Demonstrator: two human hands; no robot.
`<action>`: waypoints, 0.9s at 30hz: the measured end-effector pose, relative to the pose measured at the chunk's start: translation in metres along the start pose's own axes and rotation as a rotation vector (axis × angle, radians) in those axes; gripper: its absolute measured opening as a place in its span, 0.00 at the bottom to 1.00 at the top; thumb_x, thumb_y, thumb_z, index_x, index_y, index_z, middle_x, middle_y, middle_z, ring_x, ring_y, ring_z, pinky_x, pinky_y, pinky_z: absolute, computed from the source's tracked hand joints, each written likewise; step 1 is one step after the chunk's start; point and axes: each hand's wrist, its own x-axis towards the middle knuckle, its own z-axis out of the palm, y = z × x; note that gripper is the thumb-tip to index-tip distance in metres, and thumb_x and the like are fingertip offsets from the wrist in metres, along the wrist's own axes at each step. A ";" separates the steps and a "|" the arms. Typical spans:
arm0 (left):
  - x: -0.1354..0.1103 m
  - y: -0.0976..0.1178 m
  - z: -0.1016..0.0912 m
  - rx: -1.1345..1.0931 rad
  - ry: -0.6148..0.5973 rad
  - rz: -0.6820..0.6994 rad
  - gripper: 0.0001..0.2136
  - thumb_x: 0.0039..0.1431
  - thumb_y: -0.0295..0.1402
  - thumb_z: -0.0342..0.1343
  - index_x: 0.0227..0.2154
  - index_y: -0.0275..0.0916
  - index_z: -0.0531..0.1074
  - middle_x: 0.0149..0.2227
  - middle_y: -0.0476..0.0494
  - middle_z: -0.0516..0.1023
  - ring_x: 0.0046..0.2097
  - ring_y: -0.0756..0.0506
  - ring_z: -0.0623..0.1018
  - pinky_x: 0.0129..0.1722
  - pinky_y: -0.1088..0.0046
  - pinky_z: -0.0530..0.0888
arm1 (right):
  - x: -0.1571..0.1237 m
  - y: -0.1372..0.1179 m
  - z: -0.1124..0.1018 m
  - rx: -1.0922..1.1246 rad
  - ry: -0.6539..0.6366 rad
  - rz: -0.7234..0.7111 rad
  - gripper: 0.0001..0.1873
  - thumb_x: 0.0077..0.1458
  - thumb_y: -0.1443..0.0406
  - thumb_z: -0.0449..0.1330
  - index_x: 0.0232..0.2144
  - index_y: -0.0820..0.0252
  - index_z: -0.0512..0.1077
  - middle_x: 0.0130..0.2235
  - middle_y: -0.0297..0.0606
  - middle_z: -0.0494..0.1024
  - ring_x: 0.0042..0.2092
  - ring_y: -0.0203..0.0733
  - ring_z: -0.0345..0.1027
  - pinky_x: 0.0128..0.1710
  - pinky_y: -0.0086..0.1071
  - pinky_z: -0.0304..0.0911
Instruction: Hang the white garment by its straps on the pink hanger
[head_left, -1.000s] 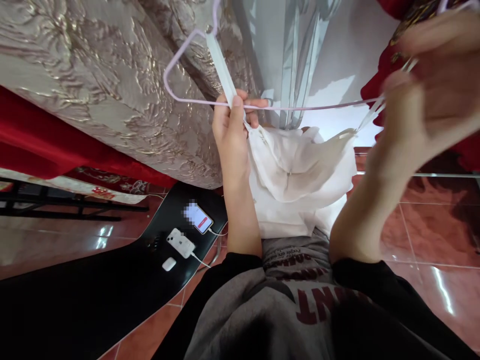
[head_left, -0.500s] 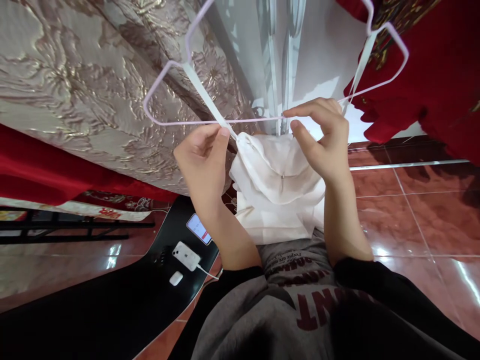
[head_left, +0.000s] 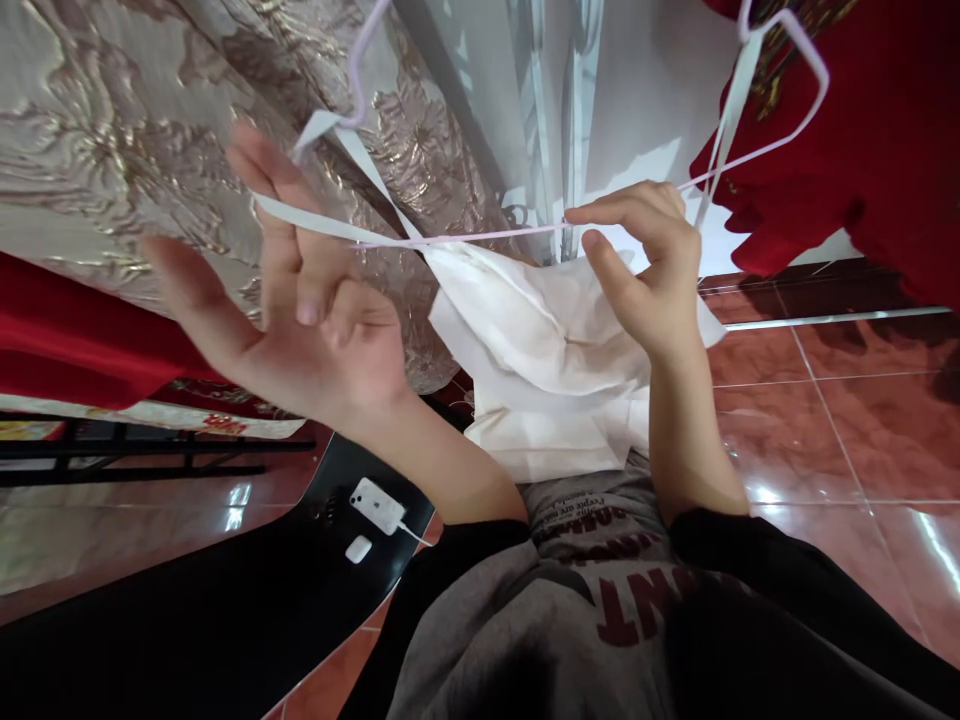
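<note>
A white garment (head_left: 525,350) with thin straps hangs from a pale pink clothes hanger (head_left: 772,145), its lower part reaching toward my shirt. My left hand (head_left: 322,310) is blurred, with the thumb and first fingers spread and the other fingers curled. One garment strap (head_left: 322,220) stretches across those fingers, drawn out to the left around the hanger's left shoulder. At the hanger's bottom bar, my right hand (head_left: 652,270) has its index fingertip on the bar and its thumb apart below. Its remaining fingers are partly hidden behind. The other strap (head_left: 739,95) hangs over the hanger's right shoulder.
A pale embossed fabric (head_left: 127,140) hangs at left and a red garment (head_left: 885,130) at right. On the black bench (head_left: 225,590) lie a white phone (head_left: 377,506) with a cable and a small white case (head_left: 358,549). Red tiles (head_left: 825,430) cover the floor.
My left hand has moved left and up, its pinch opening into spread fingers, pulling the strap outward. The garment's left side has shifted left and up. My right hand has barely moved.
</note>
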 end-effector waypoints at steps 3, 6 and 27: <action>0.006 -0.013 0.005 -0.111 0.080 0.027 0.29 0.64 0.50 0.25 0.45 0.48 0.72 0.61 0.64 0.56 0.57 0.41 0.58 0.44 0.71 0.67 | 0.000 0.001 0.000 -0.010 -0.025 -0.004 0.11 0.58 0.58 0.50 0.40 0.45 0.70 0.40 0.30 0.73 0.44 0.36 0.63 0.55 0.41 0.56; 0.015 -0.020 0.014 -0.215 0.092 0.036 0.33 0.64 0.45 0.16 0.43 0.48 0.71 0.60 0.65 0.57 0.52 0.43 0.65 0.38 0.72 0.69 | 0.000 0.001 0.000 -0.014 -0.040 0.002 0.11 0.58 0.57 0.50 0.40 0.45 0.69 0.41 0.30 0.72 0.45 0.36 0.64 0.57 0.42 0.55; 0.004 -0.057 0.043 -0.187 0.052 -0.111 0.12 0.68 0.28 0.41 0.36 0.38 0.71 0.34 0.46 0.70 0.19 0.55 0.58 0.16 0.76 0.52 | -0.006 -0.005 0.002 0.118 0.223 -0.117 0.09 0.58 0.61 0.51 0.39 0.50 0.70 0.46 0.28 0.70 0.51 0.35 0.64 0.59 0.43 0.57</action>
